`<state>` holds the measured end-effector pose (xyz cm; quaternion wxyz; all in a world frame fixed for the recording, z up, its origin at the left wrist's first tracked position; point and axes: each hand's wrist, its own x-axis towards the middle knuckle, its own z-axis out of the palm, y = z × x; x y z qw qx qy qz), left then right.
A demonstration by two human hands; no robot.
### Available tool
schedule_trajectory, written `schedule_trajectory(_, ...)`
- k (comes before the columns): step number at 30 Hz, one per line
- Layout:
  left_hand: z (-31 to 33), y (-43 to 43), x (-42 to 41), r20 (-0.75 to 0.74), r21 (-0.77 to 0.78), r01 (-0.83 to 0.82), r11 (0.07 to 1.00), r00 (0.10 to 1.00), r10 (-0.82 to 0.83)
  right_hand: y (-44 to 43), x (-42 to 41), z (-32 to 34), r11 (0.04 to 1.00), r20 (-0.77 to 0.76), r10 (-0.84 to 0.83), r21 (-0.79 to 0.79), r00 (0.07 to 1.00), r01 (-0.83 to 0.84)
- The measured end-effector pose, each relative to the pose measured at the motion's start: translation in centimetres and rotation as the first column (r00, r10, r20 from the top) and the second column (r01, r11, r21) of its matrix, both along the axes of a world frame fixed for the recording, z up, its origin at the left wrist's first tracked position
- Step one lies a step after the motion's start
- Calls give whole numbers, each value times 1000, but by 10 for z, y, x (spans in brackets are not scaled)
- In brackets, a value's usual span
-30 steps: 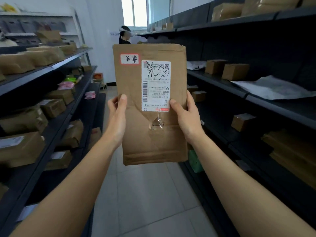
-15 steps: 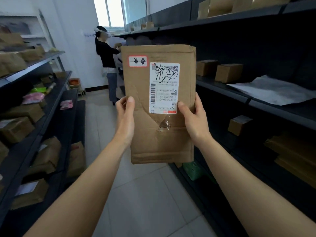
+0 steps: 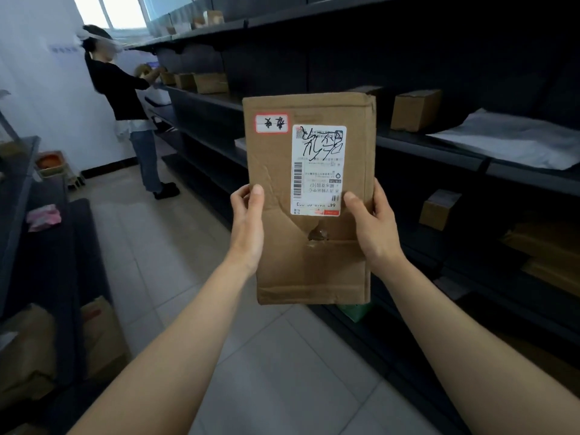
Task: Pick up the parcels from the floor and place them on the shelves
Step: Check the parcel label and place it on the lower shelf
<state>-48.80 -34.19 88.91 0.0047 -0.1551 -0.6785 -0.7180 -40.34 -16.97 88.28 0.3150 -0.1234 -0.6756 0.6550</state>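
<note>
1. You hold a flat brown cardboard parcel (image 3: 309, 196) upright at the centre of the frame, raised in the air in front of you, above the pale tiled floor (image 3: 194, 277) and level with the dark shelves (image 3: 439, 146) that fill the right side.
2. The parcel's face is turned to you. A white shipping label (image 3: 317, 169) with a barcode and black scrawled marker sits on its right half, and a small red-bordered sticker (image 3: 271, 123) sits at its upper left. The cardboard is creased, with a small torn hole (image 3: 317, 235) just below the label.
3. Your left hand (image 3: 248, 224) grips the parcel's left edge, thumb pressed on the front and fingers curled behind.
4. Your right hand (image 3: 372, 227) grips the right edge the same way, thumb lying on the front just beside the label's lower corner.
5. On the shelves to the right sit small brown boxes (image 3: 414, 109) and a grey plastic mailer (image 3: 514, 142), well apart from your parcel.
6. In the upper left, another person (image 3: 131, 120) in a dark top stands at the far end of the aisle, reaching to a shelf.
7. At the lower left edge, more brown parcels (image 3: 100, 337) rest on a second dark shelf unit.
</note>
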Motion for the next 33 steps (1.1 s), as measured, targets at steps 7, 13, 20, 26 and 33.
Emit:
schedule_trajectory(7,-26,45,-78,106,-4,77,997,991,-76,36,-64,-25,997,80,-78,-16,994,79)
schedule_trajectory(13,-56,75,-145,205,-60,116,991,973,-101,62,-119,-47,993,207,-110,-10,972,114)
schedule_trajectory(20,-98,119,-207,363,-177,179,968,926,-104,93,-162,-76,985,370,-155,-14,916,172)
schedule_trajectory(26,-128,165,-280,493,-315,315,895,861,-130,126,-212,-100,968,486,-161,-91,859,233)
schedule_trajectory(33,-128,244,-365,562,-334,540,773,772,-296,184,-277,-111,890,582,-244,-182,776,417)
